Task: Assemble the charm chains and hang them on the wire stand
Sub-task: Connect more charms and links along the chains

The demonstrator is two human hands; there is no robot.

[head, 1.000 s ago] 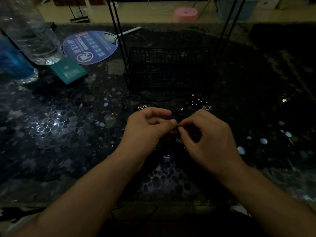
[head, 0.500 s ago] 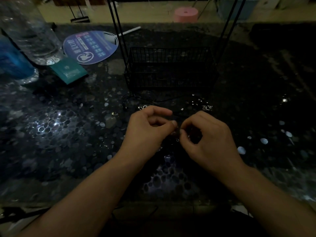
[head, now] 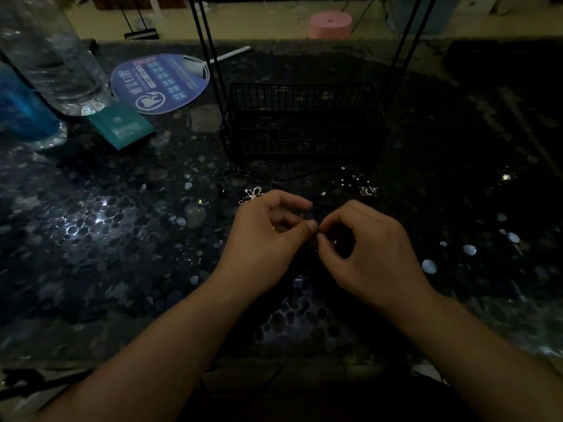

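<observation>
Since a second ago both hands have barely shifted. The left hand (head: 268,239) and right hand (head: 368,251) pinch a small chain piece (head: 316,236) (too dark to make out) between fingertips; the wire stand (head: 301,117) sits at twelve o'clock.

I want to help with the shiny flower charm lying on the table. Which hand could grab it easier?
Probably the left hand. The flower charm lies just past its knuckles, while the right hand sits farther away. Both hands are pinching a tiny piece together, so one must let go first.
</observation>
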